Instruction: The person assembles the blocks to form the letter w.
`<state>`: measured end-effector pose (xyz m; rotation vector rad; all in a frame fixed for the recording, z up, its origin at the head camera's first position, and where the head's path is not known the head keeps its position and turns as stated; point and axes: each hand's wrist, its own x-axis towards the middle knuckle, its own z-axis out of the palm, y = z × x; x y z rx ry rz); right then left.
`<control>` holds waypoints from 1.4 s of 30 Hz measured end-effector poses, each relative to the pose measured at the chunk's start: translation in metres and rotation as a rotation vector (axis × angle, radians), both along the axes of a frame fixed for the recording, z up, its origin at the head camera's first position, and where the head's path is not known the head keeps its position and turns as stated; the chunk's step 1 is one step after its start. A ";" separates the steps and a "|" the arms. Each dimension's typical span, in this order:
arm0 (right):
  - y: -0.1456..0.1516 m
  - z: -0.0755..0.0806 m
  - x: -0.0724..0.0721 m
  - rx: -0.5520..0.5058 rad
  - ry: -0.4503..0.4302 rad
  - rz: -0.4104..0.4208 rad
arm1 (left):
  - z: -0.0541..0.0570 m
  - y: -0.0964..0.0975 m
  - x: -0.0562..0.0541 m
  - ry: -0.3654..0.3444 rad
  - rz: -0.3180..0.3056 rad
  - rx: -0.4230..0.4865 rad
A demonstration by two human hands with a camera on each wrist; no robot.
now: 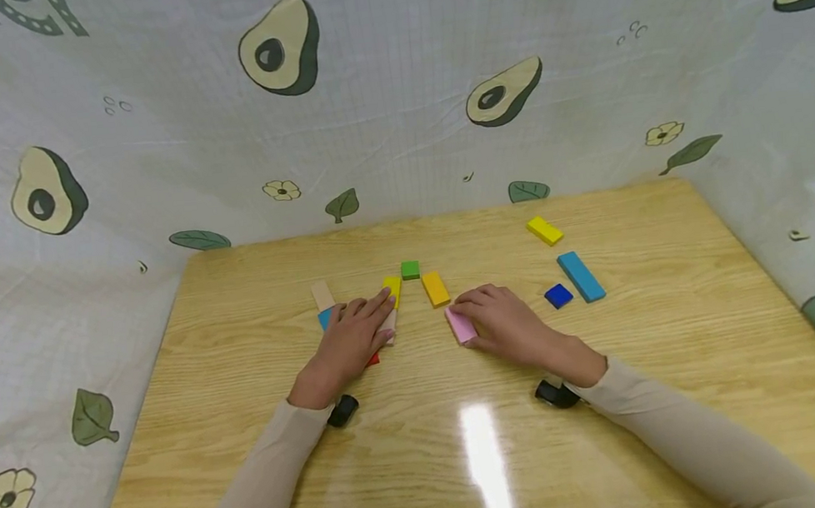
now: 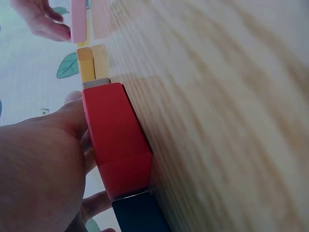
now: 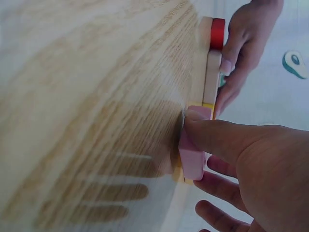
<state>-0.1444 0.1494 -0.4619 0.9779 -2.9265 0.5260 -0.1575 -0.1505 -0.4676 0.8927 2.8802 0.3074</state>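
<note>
Pink block [image 1: 462,326] pinched at its ends by the right hand [image 1: 509,324]

The pink block sits near the middle of the worktop [image 1: 417,471], its long axis running away from the person, the far end leaning slightly left. The right hand's fingers are clamped on it: thumb at the near end, fingertips at the far end. Just beyond lies an orange block [image 1: 436,289], pointing much the same way.

The left hand [image 1: 349,340] is spread over a cluster of blocks, its fingers outstretched and slightly apart. Beneath and around it are a yellow block [image 1: 392,287] and a pale pinkish block [image 1: 389,328], lined up with far ends leaning right, plus a red block [image 2: 118,137], a blue block [image 1: 324,319] and a pale tan block [image 1: 322,295] whose far end leans left.

A small green block [image 1: 410,269] stands between the groups. To the right are a squarish dark blue block [image 1: 558,296], a long blue slab [image 1: 581,277] and a second yellow block [image 1: 544,231], the latter two slanting with far ends leftward.

The blocks are smooth, plain-coloured and straight-edged, mostly oblong. The worktop is wood-grained, with a glossy streak of reflected light; the wrinkled cloth [image 1: 391,113] behind carries printed avocados, leaves and flowers.
</note>
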 end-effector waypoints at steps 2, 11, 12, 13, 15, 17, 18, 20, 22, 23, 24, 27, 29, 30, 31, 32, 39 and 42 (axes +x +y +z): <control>0.000 -0.001 0.000 0.000 0.009 0.006 | 0.001 0.000 0.000 0.000 0.000 -0.003; -0.006 -0.001 0.001 0.026 0.046 0.024 | 0.001 0.000 0.001 0.006 0.000 -0.004; -0.007 -0.001 0.001 0.033 0.046 0.021 | 0.000 0.000 0.002 0.007 0.001 -0.004; -0.008 -0.001 0.001 0.043 0.048 0.018 | 0.000 0.000 0.002 0.010 0.001 -0.004; -0.009 -0.002 0.001 0.054 0.045 0.012 | 0.000 -0.001 0.002 0.014 0.002 -0.006; -0.010 -0.003 0.000 0.059 0.045 0.007 | 0.000 0.000 0.002 0.018 0.001 -0.011; -0.011 -0.003 -0.001 0.056 0.044 0.005 | 0.000 0.000 0.002 0.019 0.001 -0.012; -0.011 -0.005 -0.001 0.046 0.044 0.003 | 0.001 0.000 0.003 0.016 0.002 -0.011; -0.012 -0.006 -0.002 0.036 0.047 0.003 | 0.001 0.000 0.003 0.014 0.004 -0.010; -0.012 -0.006 -0.003 0.034 0.049 0.004 | 0.001 0.000 0.003 0.013 0.006 -0.007; -0.012 -0.007 -0.003 0.034 0.054 0.004 | 0.001 0.000 0.003 0.014 0.008 -0.006; -0.013 -0.008 -0.004 0.028 0.057 0.004 | 0.002 0.000 0.003 0.015 0.009 -0.006; -0.014 -0.008 -0.004 0.021 0.055 0.001 | 0.003 0.000 0.003 0.013 0.009 -0.006; -0.014 -0.007 -0.004 0.014 0.056 0.001 | 0.003 0.000 0.003 0.012 0.007 -0.009; -0.015 -0.007 -0.003 0.009 0.055 -0.001 | 0.003 0.000 0.003 0.013 0.005 -0.011; -0.015 -0.007 -0.003 0.007 0.056 -0.002 | 0.003 0.000 0.002 0.013 0.005 -0.014; -0.013 -0.007 0.001 0.007 0.080 -0.009 | 0.001 0.001 0.000 -0.008 -0.008 -0.032; -0.008 -0.004 0.004 -0.013 0.087 -0.018 | 0.003 0.001 -0.001 -0.011 -0.017 -0.033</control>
